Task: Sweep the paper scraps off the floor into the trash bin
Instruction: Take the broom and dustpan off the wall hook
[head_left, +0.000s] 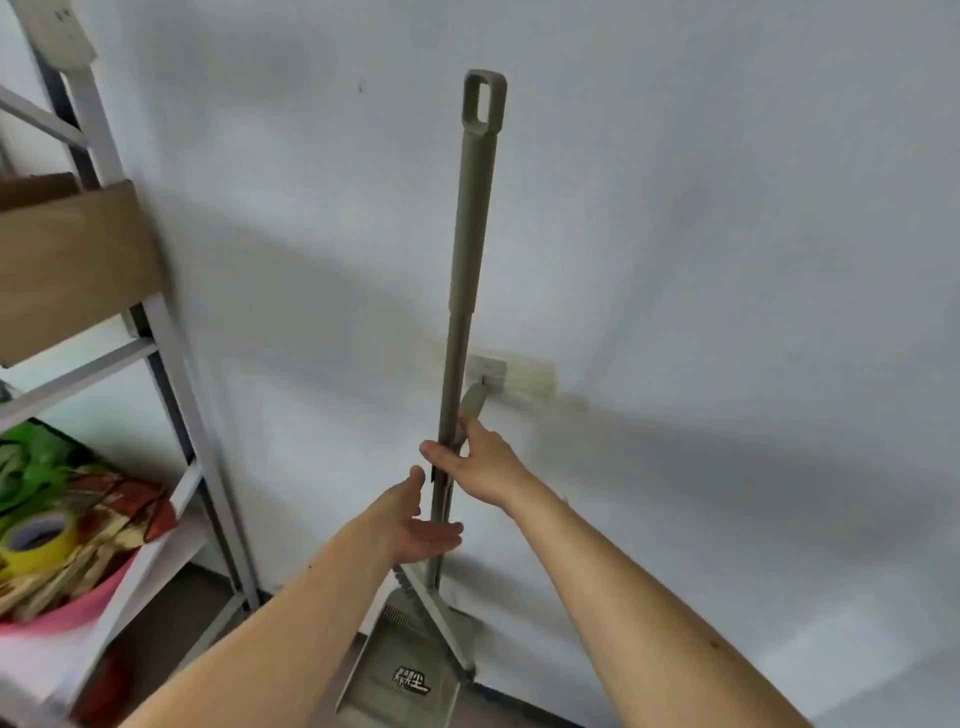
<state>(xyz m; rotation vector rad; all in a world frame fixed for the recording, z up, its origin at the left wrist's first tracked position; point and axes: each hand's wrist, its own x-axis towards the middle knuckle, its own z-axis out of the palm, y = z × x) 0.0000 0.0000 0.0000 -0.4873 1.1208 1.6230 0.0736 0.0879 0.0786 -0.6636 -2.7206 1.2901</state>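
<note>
The broom stands upright against the wall, its dustpan on the floor below. The right hand grips its handle; the left hand is spread wide just beside it.

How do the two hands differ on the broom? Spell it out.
The right hand is closed around the broom handle, while the left hand is open, palm up, its fingers beside the pole. The right hand sits higher; the left is lower, nearer the dustpan. Both are bare and near the same pole.
</note>
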